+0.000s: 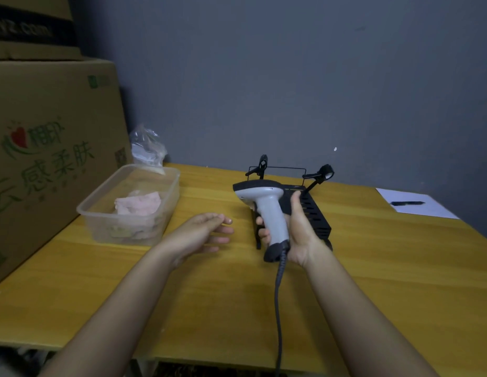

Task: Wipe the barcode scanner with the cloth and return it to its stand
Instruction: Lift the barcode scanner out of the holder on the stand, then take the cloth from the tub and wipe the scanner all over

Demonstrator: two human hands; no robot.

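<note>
The coiled cable (277, 308) hangs off the table's (373, 281) near edge from the barcode scanner (267, 210), gripped upright by the right hand (299, 229) just before its black stand (315, 213). The left hand (201, 235) hovers empty, fingers spread; the pink cloth (137, 204) lies in the plastic tub (101, 221) near the left edge, so wiping looks not yet begun.

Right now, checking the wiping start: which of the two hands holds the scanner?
The right hand, wrapped around the scanner handle; the left hand is open and empty.
</note>
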